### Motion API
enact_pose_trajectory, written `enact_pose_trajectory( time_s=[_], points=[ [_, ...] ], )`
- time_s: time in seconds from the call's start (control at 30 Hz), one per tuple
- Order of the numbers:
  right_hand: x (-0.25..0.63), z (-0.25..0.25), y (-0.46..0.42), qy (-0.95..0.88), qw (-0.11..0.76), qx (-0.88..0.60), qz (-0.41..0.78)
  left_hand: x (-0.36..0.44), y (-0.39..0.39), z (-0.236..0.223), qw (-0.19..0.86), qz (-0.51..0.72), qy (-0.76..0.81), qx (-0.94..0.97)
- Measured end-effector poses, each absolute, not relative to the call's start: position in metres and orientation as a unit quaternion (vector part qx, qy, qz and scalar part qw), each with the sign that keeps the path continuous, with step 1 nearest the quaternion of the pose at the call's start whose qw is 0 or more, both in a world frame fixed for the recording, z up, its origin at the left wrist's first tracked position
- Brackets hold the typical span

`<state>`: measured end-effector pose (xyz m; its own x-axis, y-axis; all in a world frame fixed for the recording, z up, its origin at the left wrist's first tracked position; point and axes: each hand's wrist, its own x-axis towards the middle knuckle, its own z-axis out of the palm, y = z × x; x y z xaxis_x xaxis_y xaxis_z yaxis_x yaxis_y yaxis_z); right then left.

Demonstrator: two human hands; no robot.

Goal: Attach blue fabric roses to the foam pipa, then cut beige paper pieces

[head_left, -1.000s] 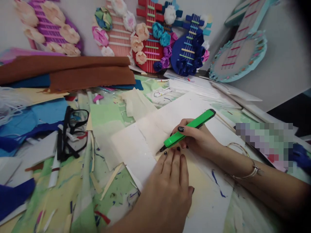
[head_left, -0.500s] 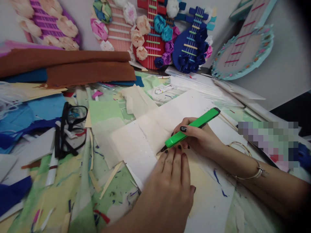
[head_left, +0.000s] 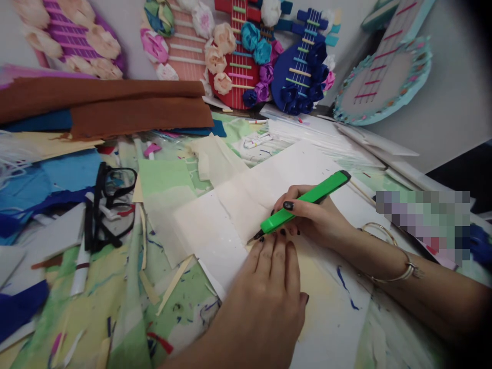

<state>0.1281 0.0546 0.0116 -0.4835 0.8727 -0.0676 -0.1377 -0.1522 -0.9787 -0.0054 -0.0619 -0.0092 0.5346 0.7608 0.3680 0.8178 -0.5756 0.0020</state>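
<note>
In my right hand (head_left: pixel 307 210) is a green utility knife (head_left: pixel 307 201), gripped like a pen and slanting down to the left. Its dark tip (head_left: pixel 254 237) meets the cream paper just past the fingertips of my left hand. My left hand (head_left: pixel 269 287) lies flat, fingers stretched forward, pressing on the paper. A thin cream sheet (head_left: pixel 240 202) spreads over the white board (head_left: pixel 300 164), partly hidden by both hands. A dark blue scrap (head_left: pixel 348 287) rests on the board right of my left hand.
Black-framed glasses (head_left: pixel 115 205) lie at the left among paper scraps and white sticks. Rolled brown paper (head_left: pixel 142 110) sits at the back left. Along the wall stand several decorated toy guitars, including a blue one (head_left: pixel 295 84). White sheets (head_left: pixel 319 136) are stacked behind the board.
The view has shifted very slightly. Both hands and the utility knife stay in nearly the same place on the paper.
</note>
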Motion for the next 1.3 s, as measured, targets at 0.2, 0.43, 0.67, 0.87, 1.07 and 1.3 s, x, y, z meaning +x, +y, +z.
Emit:
enact_pose_trajectory(
  time_s=[0.2,0.43,0.67,0.87,1.07,1.3],
  points=[
    [0.1288,0.0124,0.0554,-0.533,0.375,-0.353,0.671,-0.0054,-0.0608,-0.0095,0.087,-0.171,-0.451,-0.871],
    [0.1288,0.0127,0.0543,-0.533,0.376,-0.360,0.667,-0.0049,-0.0608,-0.0084,0.091,-0.168,-0.452,-0.871],
    [0.1311,0.0118,0.0561,-0.545,0.375,-0.359,0.658,-0.0052,-0.0604,-0.0064,0.090,-0.169,-0.453,-0.871],
    [0.1315,0.0137,0.0562,-0.545,0.383,-0.360,0.654,-0.0052,-0.0616,-0.0072,0.085,-0.172,-0.452,-0.871],
    [0.1338,0.0149,0.0575,-0.545,0.390,-0.363,0.648,-0.0056,-0.0612,-0.0073,0.082,-0.173,-0.453,-0.871],
    [0.1338,0.0143,0.0578,-0.529,0.393,-0.357,0.662,-0.0058,-0.0601,-0.0084,0.085,-0.177,-0.450,-0.871]
  ],
)
